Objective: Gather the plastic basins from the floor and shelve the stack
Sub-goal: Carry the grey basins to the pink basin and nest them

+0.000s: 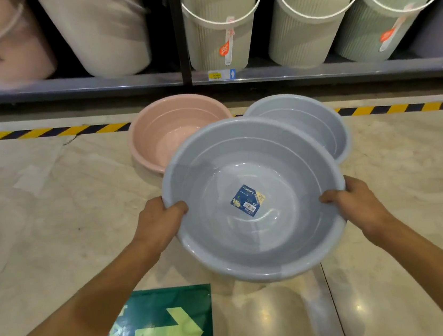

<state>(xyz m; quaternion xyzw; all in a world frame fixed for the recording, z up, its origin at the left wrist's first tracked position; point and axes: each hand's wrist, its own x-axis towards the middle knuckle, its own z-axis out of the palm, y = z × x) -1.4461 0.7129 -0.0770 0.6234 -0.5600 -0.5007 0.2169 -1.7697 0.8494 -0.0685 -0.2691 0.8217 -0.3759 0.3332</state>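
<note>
We hold a round grey-blue plastic basin (pixel 255 200) above the floor, open side up, a blue label (pixel 247 200) stuck in its bottom. Our left hand (pixel 160 222) grips the left rim with the thumb hooked inside, and our right hand (pixel 354 203) clamps the right rim the same way. Just beyond it, a second grey-blue plastic basin (pixel 309 123) sits on the pale marbled floor (pixel 51 202) to the far right, and a round pink plastic basin (pixel 171 129) to the far left (both partly hidden by the one we hold). A yellow-and-black striped tape line (pixel 43 132) runs behind them. Farther off, the grey shelf (pixel 93 84) carries ribbed pale green buckets (pixel 305 18). Near us lies a green arrow sign (pixel 162 334).
</note>
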